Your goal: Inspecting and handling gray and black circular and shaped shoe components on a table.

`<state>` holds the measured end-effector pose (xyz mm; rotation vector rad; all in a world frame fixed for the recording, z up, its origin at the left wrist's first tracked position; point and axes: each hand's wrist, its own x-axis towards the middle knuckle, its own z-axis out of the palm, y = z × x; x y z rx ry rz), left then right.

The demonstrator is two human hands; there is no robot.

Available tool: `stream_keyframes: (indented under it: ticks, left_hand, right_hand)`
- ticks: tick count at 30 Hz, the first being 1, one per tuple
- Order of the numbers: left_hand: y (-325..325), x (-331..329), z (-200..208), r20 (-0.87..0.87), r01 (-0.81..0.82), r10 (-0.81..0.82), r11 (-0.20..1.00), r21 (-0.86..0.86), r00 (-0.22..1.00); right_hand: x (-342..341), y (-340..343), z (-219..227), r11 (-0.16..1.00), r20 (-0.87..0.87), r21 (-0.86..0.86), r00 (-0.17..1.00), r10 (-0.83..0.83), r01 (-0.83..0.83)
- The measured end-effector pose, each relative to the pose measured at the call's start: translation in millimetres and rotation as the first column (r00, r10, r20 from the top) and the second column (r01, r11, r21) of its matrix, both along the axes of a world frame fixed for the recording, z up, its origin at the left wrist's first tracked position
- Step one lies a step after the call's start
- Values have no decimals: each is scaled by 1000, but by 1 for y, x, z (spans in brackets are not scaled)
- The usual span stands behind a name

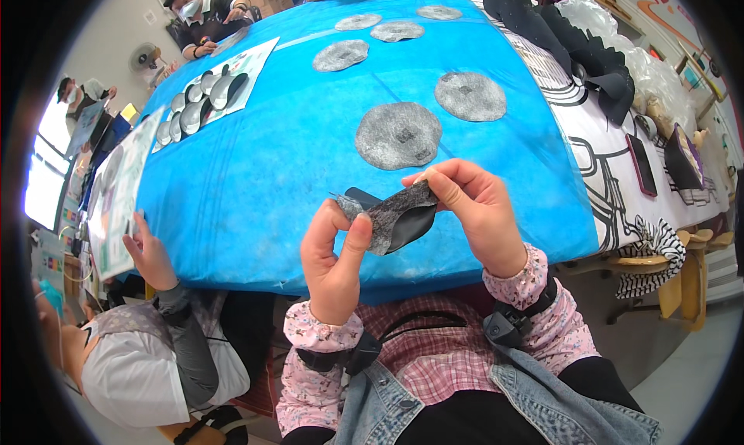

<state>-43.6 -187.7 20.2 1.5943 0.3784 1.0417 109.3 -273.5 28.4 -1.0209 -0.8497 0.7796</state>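
Note:
Between my two hands, above the near edge of the blue-covered table, is a piece of fabric (384, 222), speckled grey on one face and smooth black on the other. It is curled, and a frayed tuft shows at its left end. My left hand (337, 263) pinches the left part between thumb and fingers. My right hand (482, 216) pinches the upper right corner the same way. Just beyond my hands lies a speckled grey fabric disc (387, 144), with another grey disc (470, 96) farther right.
Several more grey discs (341, 55) lie on the blue cover (271, 174). Shiny oval pieces (225, 92) rest on a sheet at left. Black pieces (535, 34), a plastic bag (659, 81) and a phone (641, 164) are at right. A co-worker's hand (149, 253) is at my left; others sit opposite.

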Motion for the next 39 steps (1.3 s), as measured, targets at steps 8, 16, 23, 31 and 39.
stream_keyframes:
  ticks: [8,16,23,31,39]
  left_hand:
    - [11,-7,23,-130,-111,191,880,462,973]
    - [17,-22,74,-444,401,-132,700,591,886]
    - [6,-58,76,-455,704,-572,682,199,683]
    - [13,-87,55,-278,530,-494,845,67,824]
    - [36,-69,30,175,738,-764,496,-458,622]
  right_hand:
    - [36,-1,13,943,-46,-44,943,329,-331]
    - [17,10,81,890,903,-303,195,382,-341]
    - [7,-21,87,700,646,-290,406,647,-653]
    - [25,-33,77,873,540,-240,689,484,-426]
    - [19,-8,67,921,649,-310,655,387,-236]
